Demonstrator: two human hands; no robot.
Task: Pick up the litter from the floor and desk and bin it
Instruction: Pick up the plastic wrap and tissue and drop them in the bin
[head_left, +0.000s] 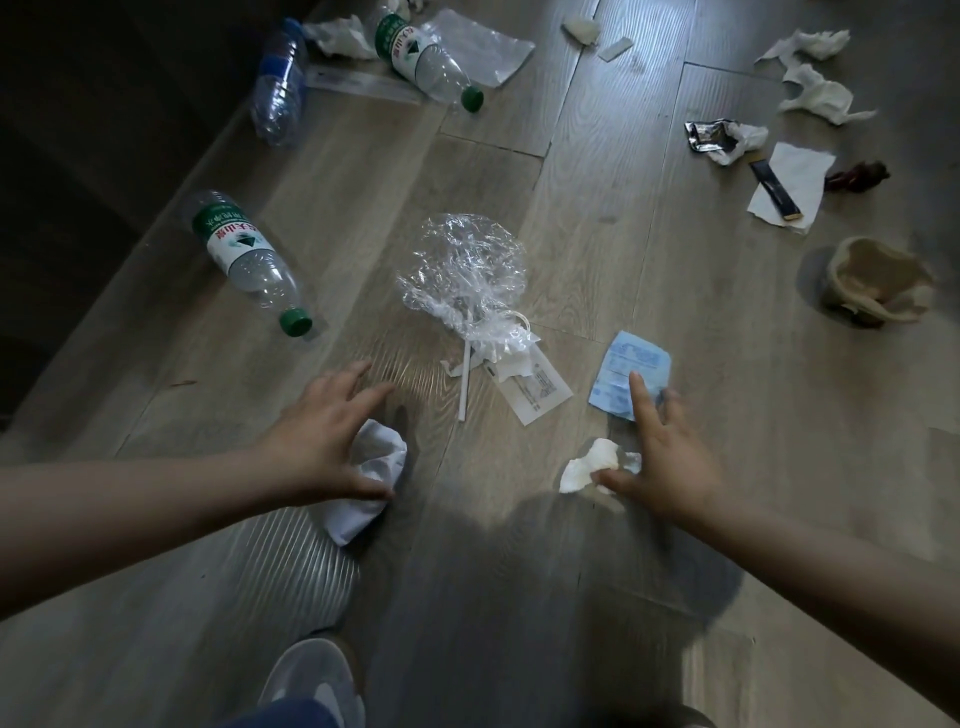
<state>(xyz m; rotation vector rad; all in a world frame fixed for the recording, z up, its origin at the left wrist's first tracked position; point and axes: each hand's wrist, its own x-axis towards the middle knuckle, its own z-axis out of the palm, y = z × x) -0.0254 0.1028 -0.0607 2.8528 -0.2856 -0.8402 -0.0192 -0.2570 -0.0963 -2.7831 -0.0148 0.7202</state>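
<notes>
Litter lies all over the wooden floor (597, 171). My left hand (327, 441) reaches down with spread fingers over a crumpled white paper ball (369, 483); the thumb lies against it and the fingers are straight. My right hand (665, 462) is also spread: its index finger rests on a creased blue wrapper (623, 374) and its thumb touches a small white tissue scrap (587, 467). Neither hand has closed round anything. No bin is in view.
Between the hands lie crumpled clear plastic film (467, 270), a white straw (464, 384) and a flat sachet (537, 392). A green-capped bottle (249, 260) lies left, a crushed paper cup (872, 280) right. More bottles (431, 57), tissues (815, 83) and wrappers (711, 137) lie farther off. My shoe (311, 680) is below.
</notes>
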